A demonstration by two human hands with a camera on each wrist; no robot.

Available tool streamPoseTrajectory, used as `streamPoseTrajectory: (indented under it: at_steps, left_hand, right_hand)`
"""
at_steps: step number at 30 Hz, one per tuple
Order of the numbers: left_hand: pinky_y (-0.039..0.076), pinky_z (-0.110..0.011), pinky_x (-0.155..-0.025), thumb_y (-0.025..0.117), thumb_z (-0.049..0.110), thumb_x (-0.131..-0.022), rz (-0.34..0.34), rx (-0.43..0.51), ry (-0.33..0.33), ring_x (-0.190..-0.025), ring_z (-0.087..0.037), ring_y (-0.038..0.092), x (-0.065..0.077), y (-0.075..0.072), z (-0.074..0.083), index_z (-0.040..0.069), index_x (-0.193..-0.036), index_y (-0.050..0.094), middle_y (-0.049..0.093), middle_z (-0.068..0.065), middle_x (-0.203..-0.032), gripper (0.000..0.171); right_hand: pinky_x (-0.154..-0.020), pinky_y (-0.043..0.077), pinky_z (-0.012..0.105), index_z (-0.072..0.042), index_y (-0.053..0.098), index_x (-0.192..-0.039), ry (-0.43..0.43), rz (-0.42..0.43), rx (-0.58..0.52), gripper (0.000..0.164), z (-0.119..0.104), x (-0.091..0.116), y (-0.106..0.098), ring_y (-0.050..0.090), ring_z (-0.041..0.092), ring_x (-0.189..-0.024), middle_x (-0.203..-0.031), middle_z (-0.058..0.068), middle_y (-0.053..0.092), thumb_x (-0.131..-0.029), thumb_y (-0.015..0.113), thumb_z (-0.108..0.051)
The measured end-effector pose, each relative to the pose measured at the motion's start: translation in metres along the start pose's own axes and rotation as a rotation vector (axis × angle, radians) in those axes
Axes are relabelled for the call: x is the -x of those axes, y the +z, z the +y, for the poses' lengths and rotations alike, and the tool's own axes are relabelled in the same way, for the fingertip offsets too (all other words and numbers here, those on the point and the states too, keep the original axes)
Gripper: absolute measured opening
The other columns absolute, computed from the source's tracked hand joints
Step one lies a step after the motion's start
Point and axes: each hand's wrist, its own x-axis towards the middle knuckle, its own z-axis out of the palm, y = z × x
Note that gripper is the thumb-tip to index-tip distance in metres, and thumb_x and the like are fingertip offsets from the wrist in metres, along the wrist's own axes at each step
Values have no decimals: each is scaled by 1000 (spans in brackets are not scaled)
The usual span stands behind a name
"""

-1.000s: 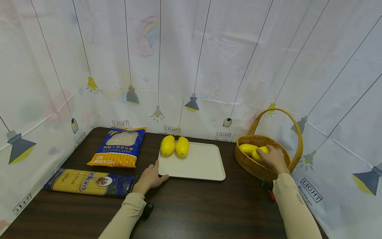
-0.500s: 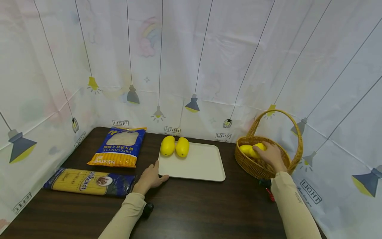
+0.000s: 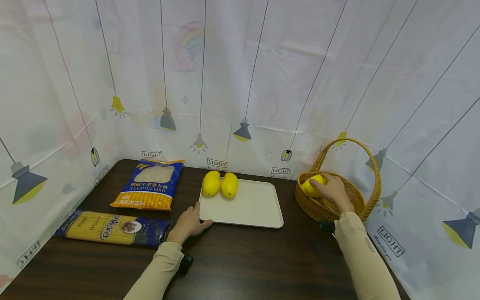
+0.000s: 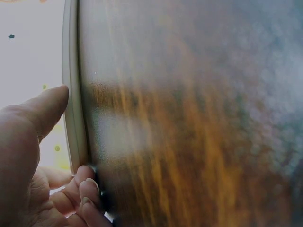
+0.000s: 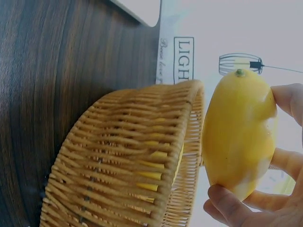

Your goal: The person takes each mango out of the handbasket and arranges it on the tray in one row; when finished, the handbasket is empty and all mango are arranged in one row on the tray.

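Note:
My right hand (image 3: pixel 335 192) grips a yellow mango (image 5: pixel 240 132) over the wicker basket (image 3: pixel 313 207), thumb and fingers spread around the fruit. More yellow fruit (image 5: pixel 150 175) shows through the basket's weave in the right wrist view. At the near left corner of the cream tray (image 3: pixel 255 204), my left hand (image 3: pixel 188 223) rests with its thumb along the front and its fingers at the left side. In the left wrist view, fingertips (image 4: pixel 86 171) touch the tray's rim. Two yellow mangoes (image 3: pixel 211 183) lie side by side at the tray's back left.
A blue and orange orecchiette bag (image 3: pixel 150 185) lies at the back left, with a long spaghetti packet (image 3: pixel 112 228) in front of it, close to my left wrist. The basket's tall arched handle (image 3: pixel 376 175) rises beside my right hand. A printed curtain (image 3: pixel 240 83) hangs behind the table.
My right hand has shifted left and slightly up inside the basket area, bringing the mango over the other fruit. The left hand and the tray have stayed put.

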Motion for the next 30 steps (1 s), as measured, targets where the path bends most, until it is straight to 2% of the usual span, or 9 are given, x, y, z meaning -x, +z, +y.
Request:
streamPoseTrajectory:
  at_steps: [10,15,22,30]
  left_hand:
    - [42,-60,-111,65,48,-94,-7,3,-2,-135,-48,48,0,-1,1,-2,-158,25,41,-33,-151,90]
    - [42,-59,-111,65,48,-95,-7,-1,-4,-134,-48,49,0,-2,2,-2,-158,24,41,-32,-151,90]
    - [43,-58,-110,66,48,-94,8,-3,7,-133,-48,50,1,-2,2,-3,-157,25,42,-33,-150,91]
    - [43,-58,-110,66,48,-94,13,1,1,-133,-47,50,0,1,1,-2,-157,25,43,-32,-150,90]
  right_hand:
    - [-102,39,64,4,33,-154,-16,2,3,85,-17,-8,9,31,55,-137,-153,38,31,-99,44,-60]
    - [-100,42,63,1,33,-155,-46,-4,-21,83,-31,-10,17,35,54,-135,-153,38,30,-99,46,-60]
    - [-103,40,63,-5,37,-155,-120,-7,-77,77,-58,-15,38,38,52,-135,-154,32,33,-98,51,-56]
    - [-109,37,64,-8,39,-154,-172,-62,-107,77,-81,-29,71,37,49,-139,-157,27,34,-97,53,-58]
